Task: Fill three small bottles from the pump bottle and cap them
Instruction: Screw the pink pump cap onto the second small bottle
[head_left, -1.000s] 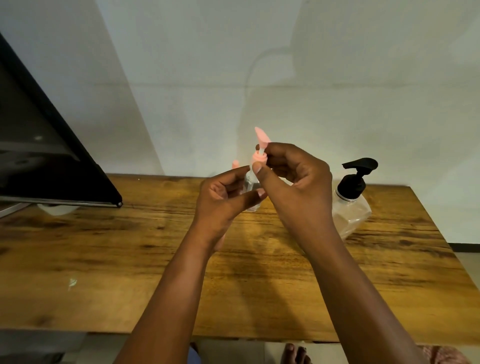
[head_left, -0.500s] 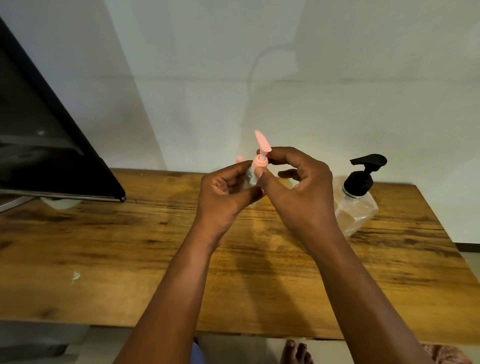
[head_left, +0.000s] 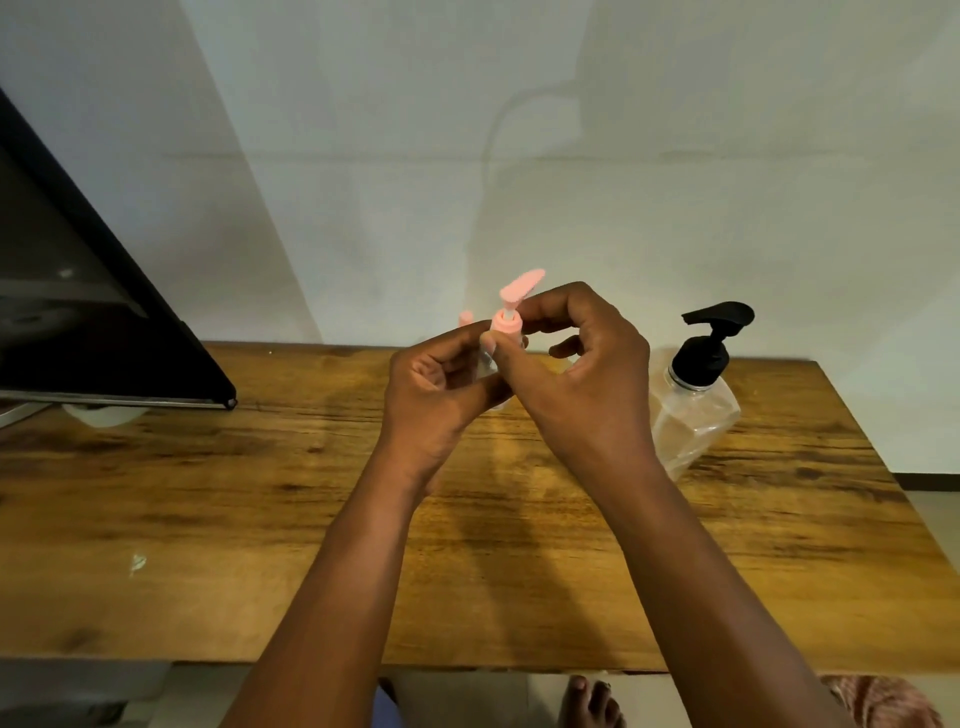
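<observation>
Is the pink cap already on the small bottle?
On: the pink cap sits on the small bottle. How tight, I cannot tell.

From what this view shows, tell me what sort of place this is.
Probably a home room, at a side table or desk: a worn wooden table against a plain painted wall, a dark flat screen at its left end, and a bare foot on the floor tiles.

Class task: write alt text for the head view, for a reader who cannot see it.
Above a wooden table, a person's left hand holds a small clear bottle while the right hand pinches its pink pump cap. A clear pump bottle with a black pump stands to the right, a dark screen on the left.
</observation>
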